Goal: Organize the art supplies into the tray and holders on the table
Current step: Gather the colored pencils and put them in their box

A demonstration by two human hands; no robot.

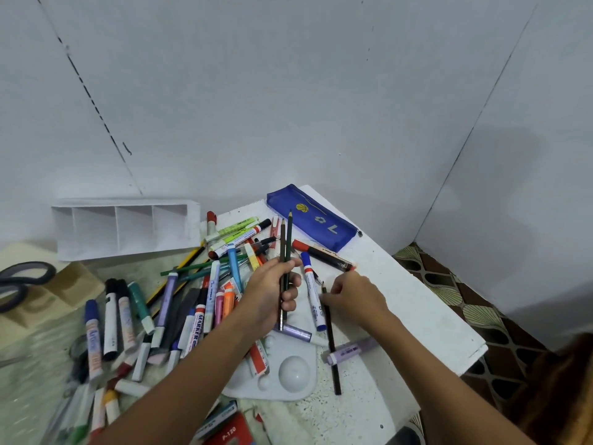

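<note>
Only one view is given, taken from a camera worn on the head. The scene is looked at from above, forward and down, at a steep angle. The surface (401, 284) is seen from near, with both forearms entering from the bottom edge. Through the wide lens the walls are bent in the upper half, and the floor is shown at the right.

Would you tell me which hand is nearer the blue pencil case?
The left hand, holding pencils whose tips nearly reach the blue pencil case. The right hand sits lower, nearer the viewer.
</note>
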